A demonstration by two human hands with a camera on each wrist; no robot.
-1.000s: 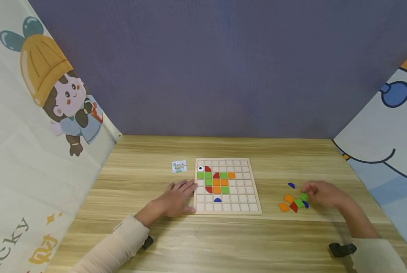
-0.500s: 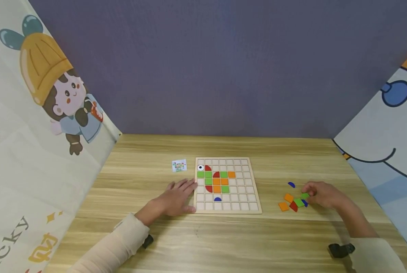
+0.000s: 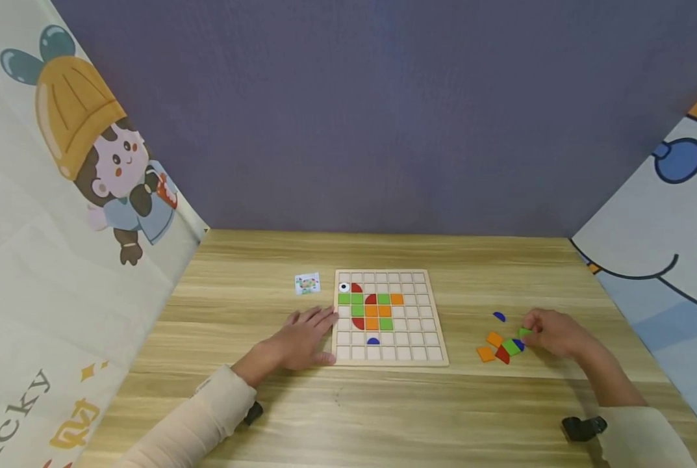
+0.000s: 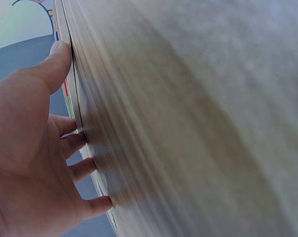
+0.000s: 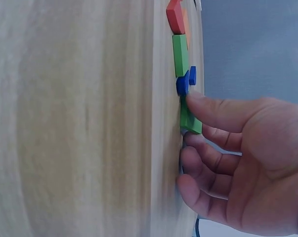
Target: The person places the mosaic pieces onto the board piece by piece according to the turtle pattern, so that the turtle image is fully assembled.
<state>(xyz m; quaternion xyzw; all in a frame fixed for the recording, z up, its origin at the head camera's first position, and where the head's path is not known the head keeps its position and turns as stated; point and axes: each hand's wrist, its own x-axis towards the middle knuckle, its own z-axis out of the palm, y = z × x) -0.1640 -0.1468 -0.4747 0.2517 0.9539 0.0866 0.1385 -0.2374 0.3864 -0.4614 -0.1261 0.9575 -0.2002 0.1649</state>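
A wooden grid board [image 3: 418, 353] lies mid-table, with green, orange and red tiles and a round eye tile set in its cells. One blue half-disc [image 3: 373, 341] sits low on it. My left hand [image 3: 301, 339] rests flat along the board's left edge, fingers spread; the left wrist view has its fingertips at that edge. Beyond the board's right side, my right hand [image 3: 558, 333] pinches a green tile [image 5: 191, 121] between thumb and fingers. Beside that tile are a blue half-disc [image 5: 183, 85] and a green square [image 5: 180, 55].
Two orange squares [image 3: 486, 354] and a red tile [image 3: 503, 355] lie in the loose group right of the board. Another blue half-disc [image 3: 499, 316] lies behind them. A small picture card [image 3: 307, 283] is left of the board. Walls stand at the back and both sides.
My right hand has drawn the green tile slightly right, away from the loose group, and more of the blue half-disc beside it shows. My left hand has stayed in place.
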